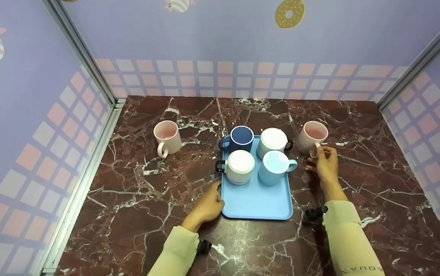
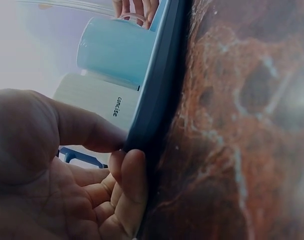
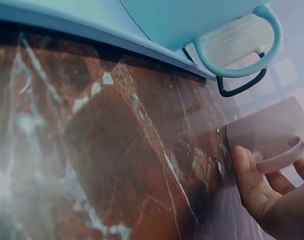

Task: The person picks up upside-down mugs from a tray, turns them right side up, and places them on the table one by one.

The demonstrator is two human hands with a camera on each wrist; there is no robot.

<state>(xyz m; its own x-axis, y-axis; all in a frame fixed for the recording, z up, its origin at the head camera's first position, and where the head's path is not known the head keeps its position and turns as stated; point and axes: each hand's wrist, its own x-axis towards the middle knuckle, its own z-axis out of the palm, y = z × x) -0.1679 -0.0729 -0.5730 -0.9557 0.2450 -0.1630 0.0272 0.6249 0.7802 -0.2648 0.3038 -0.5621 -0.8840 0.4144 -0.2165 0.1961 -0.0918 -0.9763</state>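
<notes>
My left hand (image 1: 207, 204) pinches the left rim of a light blue tray (image 1: 258, 205), thumb above and fingers curled at the edge. My right hand (image 1: 327, 165) holds a pink mug (image 1: 306, 141) by its handle; this mug stands upright right of the tray. On the tray's far part are a dark blue mug (image 1: 241, 142), a light blue mug (image 1: 271, 173) and two white mugs with black handles. The nearer white mug (image 1: 239, 172) shows the word "concise" (image 2: 118, 106) in the left wrist view.
Another pink mug (image 1: 169, 140) stands upright on the left of the dark red marbled table (image 1: 135, 214). Patterned panels (image 1: 243, 38) enclose the back and both sides, with metal frame posts (image 1: 85, 50) at the corners.
</notes>
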